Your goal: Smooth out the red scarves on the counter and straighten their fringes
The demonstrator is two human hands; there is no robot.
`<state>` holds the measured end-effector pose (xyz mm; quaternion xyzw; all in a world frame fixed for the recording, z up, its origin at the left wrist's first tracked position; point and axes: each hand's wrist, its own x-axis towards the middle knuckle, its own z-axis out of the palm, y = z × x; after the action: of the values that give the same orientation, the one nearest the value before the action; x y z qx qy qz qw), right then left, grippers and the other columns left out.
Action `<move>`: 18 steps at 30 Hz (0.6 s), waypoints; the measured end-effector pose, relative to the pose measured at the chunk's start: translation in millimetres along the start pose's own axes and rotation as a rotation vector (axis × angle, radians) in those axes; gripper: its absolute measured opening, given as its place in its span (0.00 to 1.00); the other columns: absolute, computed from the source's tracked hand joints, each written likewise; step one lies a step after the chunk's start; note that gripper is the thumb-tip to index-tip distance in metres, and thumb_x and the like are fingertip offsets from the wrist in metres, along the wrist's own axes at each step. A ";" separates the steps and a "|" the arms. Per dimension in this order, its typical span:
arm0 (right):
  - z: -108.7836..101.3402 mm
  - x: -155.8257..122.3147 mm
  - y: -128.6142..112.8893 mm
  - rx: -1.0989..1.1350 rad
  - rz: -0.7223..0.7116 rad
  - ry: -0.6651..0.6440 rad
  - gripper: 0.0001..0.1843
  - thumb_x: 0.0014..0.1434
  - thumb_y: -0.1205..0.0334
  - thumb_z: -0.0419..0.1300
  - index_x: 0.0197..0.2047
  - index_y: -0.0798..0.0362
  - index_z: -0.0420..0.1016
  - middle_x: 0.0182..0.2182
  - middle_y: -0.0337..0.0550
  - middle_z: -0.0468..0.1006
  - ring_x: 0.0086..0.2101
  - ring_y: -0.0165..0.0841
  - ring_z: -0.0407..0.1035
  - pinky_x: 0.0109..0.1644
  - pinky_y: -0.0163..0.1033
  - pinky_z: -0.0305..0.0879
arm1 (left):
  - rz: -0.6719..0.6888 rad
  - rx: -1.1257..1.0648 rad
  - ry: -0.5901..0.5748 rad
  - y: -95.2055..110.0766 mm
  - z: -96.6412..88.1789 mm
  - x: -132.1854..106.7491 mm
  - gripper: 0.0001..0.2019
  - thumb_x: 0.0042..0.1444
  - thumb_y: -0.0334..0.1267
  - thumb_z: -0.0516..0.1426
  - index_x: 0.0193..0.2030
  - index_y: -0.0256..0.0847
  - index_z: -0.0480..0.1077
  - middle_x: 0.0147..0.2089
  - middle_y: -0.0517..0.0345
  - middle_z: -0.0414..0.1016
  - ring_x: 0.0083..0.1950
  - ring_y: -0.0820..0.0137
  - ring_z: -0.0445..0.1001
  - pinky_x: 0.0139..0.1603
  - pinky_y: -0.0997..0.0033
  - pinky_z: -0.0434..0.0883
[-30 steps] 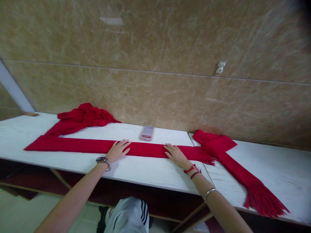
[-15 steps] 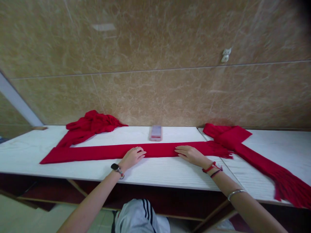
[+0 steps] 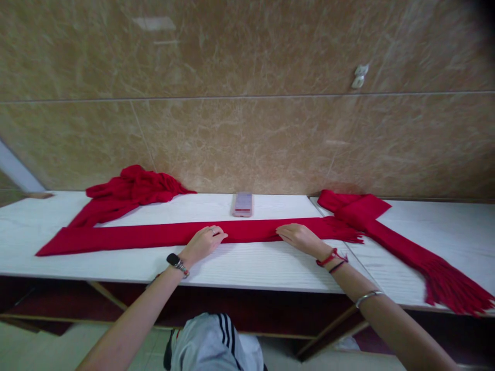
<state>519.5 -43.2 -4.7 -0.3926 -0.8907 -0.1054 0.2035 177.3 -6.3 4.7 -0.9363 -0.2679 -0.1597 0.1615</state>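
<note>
A long red scarf (image 3: 135, 236), folded into a narrow strip, lies flat along the white table (image 3: 251, 265). My left hand (image 3: 203, 242), with a watch on the wrist, rests on the strip's near edge at mid-length, fingers slightly bent and holding nothing. My right hand (image 3: 299, 237), with red bracelets on the wrist, lies flat on the strip further right, short of its fringed end. Both hands press down on the cloth.
A crumpled red cloth pile (image 3: 131, 188) sits at the back left. A second red scarf (image 3: 386, 232) with a fringe runs diagonally over the right table. A pink phone (image 3: 242, 203) lies by the marble wall. My knee shows below the table edge.
The view has shifted. Both hands have slid a little to the right along the strip, and the left hand's fingers have bent slightly.
</note>
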 end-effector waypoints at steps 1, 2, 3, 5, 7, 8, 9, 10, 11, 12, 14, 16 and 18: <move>0.0 -0.6 0.0 0.001 0.003 0.009 0.16 0.62 0.62 0.46 0.42 0.54 0.74 0.40 0.49 0.77 0.40 0.34 0.71 0.46 0.40 0.67 | -0.001 0.001 0.009 0.0 -0.2 -0.1 0.12 0.62 0.32 0.46 0.45 0.37 0.69 0.40 0.53 0.70 0.41 0.69 0.67 0.43 0.67 0.66; 0.1 -1.2 -0.1 -0.001 -0.002 0.013 0.15 0.62 0.62 0.47 0.42 0.53 0.74 0.40 0.49 0.77 0.40 0.34 0.71 0.46 0.40 0.67 | -0.001 -0.003 0.013 -0.1 -0.1 -0.2 0.12 0.62 0.32 0.47 0.45 0.38 0.69 0.40 0.53 0.70 0.41 0.69 0.67 0.43 0.67 0.66; 0.2 -1.7 -0.3 -0.004 -0.014 0.012 0.15 0.62 0.63 0.47 0.42 0.53 0.74 0.41 0.49 0.77 0.41 0.34 0.71 0.46 0.41 0.67 | 0.000 -0.011 0.011 -0.2 0.2 -0.3 0.11 0.61 0.31 0.47 0.45 0.38 0.69 0.40 0.53 0.70 0.42 0.69 0.67 0.44 0.67 0.65; 0.1 -2.5 -1.0 -0.015 -0.047 -0.006 0.15 0.62 0.64 0.47 0.42 0.53 0.75 0.42 0.49 0.77 0.42 0.34 0.71 0.47 0.41 0.67 | 0.003 -0.042 -0.006 -0.2 1.5 0.0 0.11 0.59 0.30 0.48 0.44 0.38 0.70 0.40 0.54 0.69 0.42 0.69 0.67 0.45 0.67 0.65; -0.5 -2.6 -2.2 -0.024 -0.069 -0.024 0.15 0.62 0.64 0.47 0.41 0.53 0.75 0.42 0.49 0.77 0.42 0.34 0.71 0.47 0.41 0.67 | 0.002 -0.076 -0.022 0.3 2.4 0.6 0.11 0.58 0.28 0.49 0.43 0.38 0.70 0.40 0.54 0.70 0.42 0.69 0.68 0.45 0.68 0.65; -1.0 -2.5 -2.8 -0.024 -0.071 -0.028 0.15 0.62 0.64 0.47 0.40 0.53 0.75 0.42 0.48 0.77 0.42 0.34 0.71 0.47 0.41 0.67 | -0.003 -0.089 -0.026 0.8 2.4 0.8 0.11 0.57 0.28 0.49 0.43 0.38 0.70 0.40 0.54 0.70 0.42 0.69 0.68 0.45 0.68 0.65; -1.5 -2.3 -3.4 -0.021 -0.071 -0.028 0.15 0.61 0.64 0.47 0.40 0.53 0.76 0.42 0.48 0.77 0.42 0.34 0.71 0.47 0.41 0.67 | -0.009 -0.097 -0.028 1.3 1.9 1.0 0.11 0.56 0.28 0.49 0.42 0.38 0.70 0.40 0.54 0.70 0.42 0.69 0.68 0.45 0.68 0.65; -2.1 -2.1 -3.9 -0.015 -0.069 -0.026 0.16 0.61 0.64 0.47 0.40 0.53 0.76 0.42 0.48 0.77 0.42 0.34 0.71 0.47 0.41 0.67 | -0.016 -0.103 -0.029 2.0 0.9 1.0 0.11 0.56 0.27 0.49 0.42 0.38 0.71 0.40 0.54 0.70 0.42 0.69 0.68 0.45 0.67 0.65; -2.7 -2.0 -4.4 -0.006 -0.068 -0.025 0.16 0.61 0.64 0.47 0.40 0.52 0.76 0.42 0.48 0.77 0.42 0.34 0.71 0.47 0.41 0.67 | -0.019 -0.109 -0.029 2.6 -0.6 0.9 0.11 0.56 0.27 0.49 0.42 0.39 0.71 0.40 0.54 0.70 0.42 0.69 0.68 0.46 0.67 0.65; -3.1 -1.9 -4.9 0.004 -0.064 -0.023 0.16 0.61 0.64 0.47 0.40 0.52 0.76 0.42 0.47 0.77 0.42 0.34 0.71 0.47 0.41 0.66 | -0.020 -0.115 -0.027 3.3 -2.4 1.0 0.11 0.55 0.28 0.49 0.41 0.38 0.71 0.40 0.54 0.70 0.43 0.68 0.68 0.46 0.66 0.65; -3.7 -1.7 -5.7 0.020 -0.059 -0.020 0.16 0.61 0.64 0.48 0.40 0.52 0.76 0.42 0.47 0.77 0.42 0.34 0.71 0.47 0.41 0.66 | -0.018 -0.135 -0.018 5.1 -5.7 2.7 0.10 0.56 0.29 0.49 0.40 0.38 0.70 0.44 0.53 0.70 0.46 0.67 0.68 0.49 0.65 0.64; -4.1 -1.3 -6.6 0.030 -0.054 -0.016 0.15 0.60 0.64 0.48 0.39 0.52 0.77 0.42 0.47 0.77 0.42 0.34 0.71 0.47 0.40 0.66 | -0.005 -0.164 -0.017 8.2 -7.0 9.7 0.09 0.57 0.31 0.49 0.38 0.38 0.70 0.49 0.52 0.69 0.50 0.67 0.67 0.52 0.64 0.63; -4.3 -0.5 -7.0 0.043 -0.048 -0.012 0.15 0.59 0.65 0.48 0.39 0.52 0.77 0.42 0.46 0.77 0.42 0.33 0.71 0.47 0.40 0.66 | 0.013 -0.201 -0.032 14.2 -4.6 24.6 0.09 0.59 0.33 0.48 0.40 0.38 0.69 0.53 0.52 0.68 0.52 0.67 0.67 0.54 0.65 0.62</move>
<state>515.8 -49.7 -1.2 -0.3673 -0.9031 -0.0888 0.2039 204.0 -8.5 15.2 -0.9519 -0.2470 -0.1698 0.0634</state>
